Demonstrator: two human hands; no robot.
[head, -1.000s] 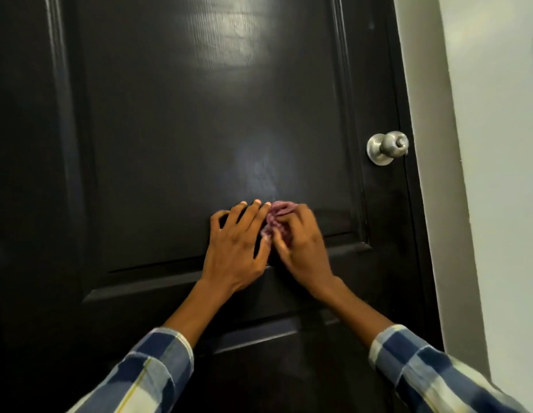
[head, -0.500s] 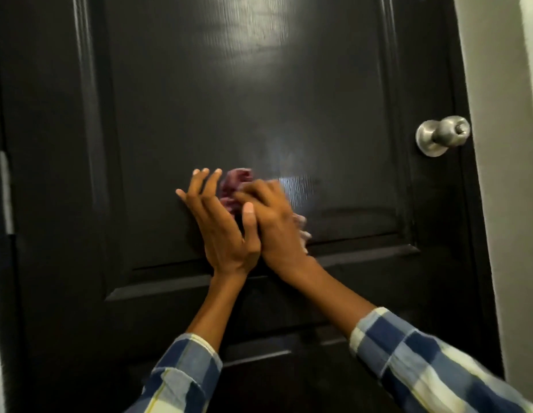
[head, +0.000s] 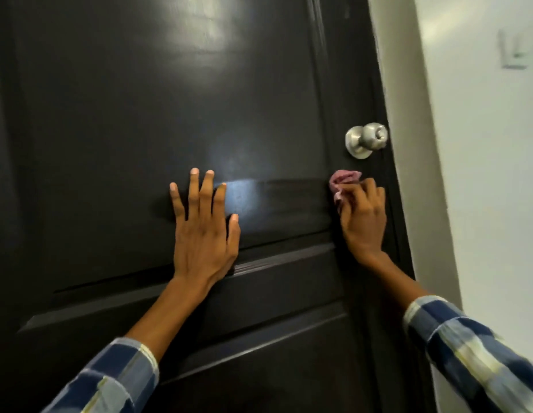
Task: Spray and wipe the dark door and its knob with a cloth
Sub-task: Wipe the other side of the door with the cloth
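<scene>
The dark panelled door fills most of the view. Its silver round knob sticks out near the right edge. My left hand lies flat on the door panel with fingers spread and holds nothing. My right hand presses a crumpled pink cloth against the door's right stile, just below the knob. A wet, shiny streak runs across the panel between my two hands. No spray bottle is in view.
A pale door frame runs down the right of the door. Beyond it is a white wall with a light switch plate high up.
My hands were together on the cloth at the panel's lower middle. My right hand has swept the cloth right to below the knob, while my left hand let go and stays flat on the panel.
</scene>
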